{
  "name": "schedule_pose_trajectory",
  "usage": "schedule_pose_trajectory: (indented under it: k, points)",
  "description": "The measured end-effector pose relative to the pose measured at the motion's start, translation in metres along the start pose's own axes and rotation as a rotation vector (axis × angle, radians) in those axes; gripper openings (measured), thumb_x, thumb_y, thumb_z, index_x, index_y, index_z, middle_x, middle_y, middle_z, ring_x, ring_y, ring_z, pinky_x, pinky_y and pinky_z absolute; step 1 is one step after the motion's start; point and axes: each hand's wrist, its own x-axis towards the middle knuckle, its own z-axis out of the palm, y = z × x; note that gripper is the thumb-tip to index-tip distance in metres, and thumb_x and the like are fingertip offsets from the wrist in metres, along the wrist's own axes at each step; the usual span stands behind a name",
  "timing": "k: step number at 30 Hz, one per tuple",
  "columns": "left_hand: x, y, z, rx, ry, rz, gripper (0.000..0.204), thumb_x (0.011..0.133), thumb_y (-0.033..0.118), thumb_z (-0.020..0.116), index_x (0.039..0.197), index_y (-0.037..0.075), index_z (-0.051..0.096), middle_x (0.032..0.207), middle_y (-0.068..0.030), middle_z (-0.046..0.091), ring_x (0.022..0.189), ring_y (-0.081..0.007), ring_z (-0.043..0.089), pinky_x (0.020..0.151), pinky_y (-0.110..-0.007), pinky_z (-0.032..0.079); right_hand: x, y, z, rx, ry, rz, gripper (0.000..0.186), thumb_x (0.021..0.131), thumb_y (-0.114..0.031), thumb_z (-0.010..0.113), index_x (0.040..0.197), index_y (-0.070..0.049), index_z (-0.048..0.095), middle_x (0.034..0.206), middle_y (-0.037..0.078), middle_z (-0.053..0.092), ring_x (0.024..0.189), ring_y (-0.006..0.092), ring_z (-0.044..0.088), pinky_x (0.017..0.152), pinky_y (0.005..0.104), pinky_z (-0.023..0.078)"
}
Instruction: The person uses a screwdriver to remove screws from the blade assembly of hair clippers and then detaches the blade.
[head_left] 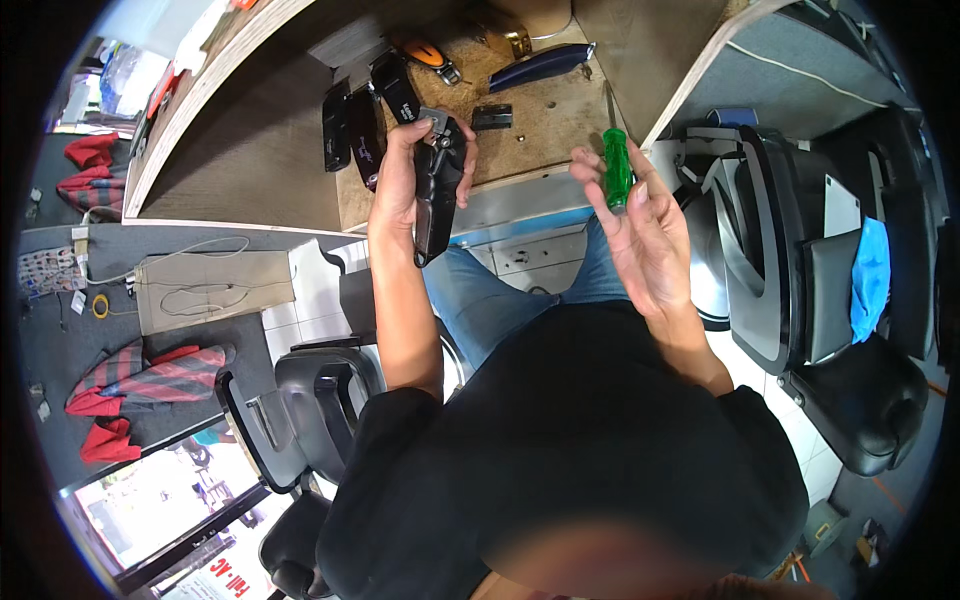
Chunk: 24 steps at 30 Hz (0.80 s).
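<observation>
The head view shows one black clipper (437, 195) at upper centre, one green screwdriver (618, 175) right of it and one blue clipper (540, 68) on the worktop (560, 130) at the top, the person's left hand (402, 175), pointing upward, gripping the first in its fingers, the right hand (648, 235), palm showing, loosely holding the screwdriver.
</observation>
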Motion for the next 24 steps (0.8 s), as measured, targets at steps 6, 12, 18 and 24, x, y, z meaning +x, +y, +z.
schedule_pose_trajectory:
  k: [6, 12, 18, 24]
  points:
    - [-0.003, 0.000, -0.001, -0.003, 0.045, -0.004, 0.049, 0.097, 0.043, 0.045, 0.102, -0.002, 0.064, 0.071, -0.0158, 0.061, 0.047, -0.0245, 0.058, 0.045, -0.035, 0.050, 0.006, 0.010, -0.012, -0.049, 0.168, 0.061, 0.041, 0.111, -0.038, 0.053, 0.126, 0.000, 0.063, 0.120, 0.022, 0.071, 0.092, 0.0236, 0.077, 0.080, 0.0292, 0.063]
    - [0.000, -0.001, -0.003, -0.001, 0.012, 0.016, 0.050, 0.098, 0.042, 0.044, 0.103, -0.003, 0.065, 0.070, -0.0156, 0.061, 0.047, -0.0242, 0.058, 0.045, -0.034, 0.050, 0.019, 0.011, -0.010, 0.142, 0.324, 0.072, 0.035, 0.110, -0.038, 0.055, 0.112, -0.003, 0.060, 0.109, 0.018, 0.073, 0.088, 0.0232, 0.076, 0.077, 0.0271, 0.065]
    - [-0.001, -0.002, -0.004, 0.007, 0.018, 0.022, 0.052, 0.098, 0.044, 0.044, 0.103, -0.003, 0.065, 0.071, -0.0156, 0.061, 0.047, -0.0235, 0.058, 0.046, -0.034, 0.051, 0.030, 0.015, -0.019, 0.349, 0.284, 0.164, 0.035, 0.111, -0.034, 0.052, 0.120, -0.001, 0.055, 0.122, 0.021, 0.070, 0.097, 0.0234, 0.075, 0.084, 0.0281, 0.065]
    - [-0.003, -0.001, -0.001, 0.057, 0.035, 0.029, 0.051, 0.097, 0.047, 0.045, 0.103, -0.001, 0.061, 0.072, -0.0152, 0.059, 0.045, -0.0215, 0.056, 0.042, -0.032, 0.050, 0.032, 0.008, -0.017, 0.616, 0.070, 0.211, 0.040, 0.115, -0.024, 0.039, 0.142, 0.005, 0.042, 0.147, 0.024, 0.057, 0.118, 0.0251, 0.070, 0.101, 0.0316, 0.062]
